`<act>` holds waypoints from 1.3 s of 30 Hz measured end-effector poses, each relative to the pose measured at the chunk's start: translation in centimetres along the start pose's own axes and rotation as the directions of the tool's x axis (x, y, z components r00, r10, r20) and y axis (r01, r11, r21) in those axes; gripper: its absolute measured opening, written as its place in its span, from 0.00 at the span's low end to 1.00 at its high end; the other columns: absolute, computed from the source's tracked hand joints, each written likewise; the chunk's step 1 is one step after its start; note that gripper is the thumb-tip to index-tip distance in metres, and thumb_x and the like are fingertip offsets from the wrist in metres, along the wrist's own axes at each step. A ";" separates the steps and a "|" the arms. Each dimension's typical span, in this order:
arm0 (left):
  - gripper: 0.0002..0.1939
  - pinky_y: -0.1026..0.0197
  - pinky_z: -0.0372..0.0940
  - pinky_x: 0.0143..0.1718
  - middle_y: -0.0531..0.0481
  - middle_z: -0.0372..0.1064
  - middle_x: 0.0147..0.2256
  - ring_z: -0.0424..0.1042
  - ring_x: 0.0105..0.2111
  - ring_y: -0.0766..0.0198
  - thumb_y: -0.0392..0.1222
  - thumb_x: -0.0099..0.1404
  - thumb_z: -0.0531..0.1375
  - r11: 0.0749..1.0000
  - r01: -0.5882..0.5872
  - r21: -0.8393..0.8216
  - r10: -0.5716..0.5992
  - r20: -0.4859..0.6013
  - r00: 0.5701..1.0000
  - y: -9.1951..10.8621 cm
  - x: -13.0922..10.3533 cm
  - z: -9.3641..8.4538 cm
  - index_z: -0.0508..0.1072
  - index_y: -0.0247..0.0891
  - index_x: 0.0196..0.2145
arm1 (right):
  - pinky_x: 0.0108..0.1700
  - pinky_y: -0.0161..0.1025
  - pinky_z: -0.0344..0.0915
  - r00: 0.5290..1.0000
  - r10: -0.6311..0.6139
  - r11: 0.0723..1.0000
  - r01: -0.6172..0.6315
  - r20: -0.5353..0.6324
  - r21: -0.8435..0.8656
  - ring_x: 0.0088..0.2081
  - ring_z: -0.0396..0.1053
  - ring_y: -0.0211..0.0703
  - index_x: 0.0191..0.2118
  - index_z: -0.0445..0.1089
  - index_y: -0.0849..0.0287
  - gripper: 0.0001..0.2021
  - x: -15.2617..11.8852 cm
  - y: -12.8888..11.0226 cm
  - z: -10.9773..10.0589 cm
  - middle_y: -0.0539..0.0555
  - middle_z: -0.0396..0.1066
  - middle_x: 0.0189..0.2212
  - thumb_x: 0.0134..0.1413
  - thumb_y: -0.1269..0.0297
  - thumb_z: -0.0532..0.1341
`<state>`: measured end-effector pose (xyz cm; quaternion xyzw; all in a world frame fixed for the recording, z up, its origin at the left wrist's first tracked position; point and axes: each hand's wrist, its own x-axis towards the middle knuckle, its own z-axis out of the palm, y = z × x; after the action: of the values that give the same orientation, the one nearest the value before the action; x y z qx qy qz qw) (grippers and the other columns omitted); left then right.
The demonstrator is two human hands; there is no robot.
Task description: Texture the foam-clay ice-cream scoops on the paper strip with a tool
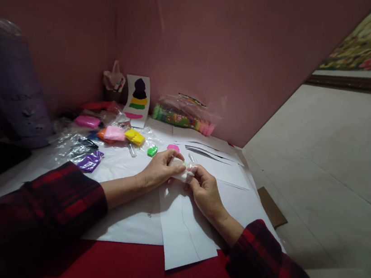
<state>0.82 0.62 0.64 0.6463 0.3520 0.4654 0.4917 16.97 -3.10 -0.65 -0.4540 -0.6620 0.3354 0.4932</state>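
Both hands hold a small clear plastic packet [186, 174] with soft white stuff inside, likely modelling clay. My left hand [159, 168] grips its left side, the thumb lying across the front. At the other end, my right hand [206, 192] pinches the crinkled plastic between thumb and fingertips. Below them lies a strip of white paper [186, 235] with a thin curved line on it, overhanging the table's front edge. Just beyond the hands are a flat pink clay piece [173, 148] and a green clay lump [152, 151].
To the left lie packets of pink [115, 133], yellow [134, 137] and purple [90, 161] clay among loose plastic bags. A card with stacked coloured shapes [138, 101] leans on the wall. Behind are a bag of coloured tubs [183, 118] and white sheets [206, 138]. A lilac bag [15, 84] stands far left.
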 end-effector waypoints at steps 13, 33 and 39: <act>0.22 0.66 0.59 0.18 0.58 0.63 0.24 0.63 0.18 0.69 0.40 0.46 0.65 1.000 0.006 -0.029 -0.006 0.008 1.000 -0.2 0.1 0.2 0.68 0.36 0.40 | 0.25 0.35 0.60 1.000 0.007 0.999 -0.006 -0.023 0.036 0.22 0.62 0.37 0.33 0.69 0.59 0.04 0.2 0.2 -0.2 0.46 0.64 0.20 0.54 0.65 0.59; 0.20 0.66 0.58 0.17 0.58 0.62 0.23 0.60 0.18 0.69 0.41 0.46 0.64 0.998 -0.002 -0.055 0.002 -0.003 1.000 0.0 -0.2 0.4 0.68 0.36 0.38 | 0.30 0.35 0.63 0.996 -0.083 0.994 0.084 0.020 -0.074 0.31 0.66 0.41 0.32 0.71 0.58 0.04 0.2 0.1 -0.3 0.52 0.70 0.29 0.53 0.69 0.58; 0.19 0.67 0.57 0.18 0.59 0.62 0.21 0.60 0.18 0.70 0.40 0.46 0.64 0.994 -0.002 -0.107 -0.001 -0.029 1.000 0.3 0.0 0.5 0.68 0.35 0.37 | 0.23 0.32 0.60 0.998 -0.038 0.996 0.034 -0.048 -0.084 0.23 0.63 0.36 0.29 0.64 0.57 0.05 -0.1 -0.3 -0.1 0.47 0.67 0.22 0.55 0.67 0.58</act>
<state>1.32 0.35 0.83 0.6122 0.3337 0.4931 0.5202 17.01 -3.30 -0.38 -0.4703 -0.6709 0.2872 0.4962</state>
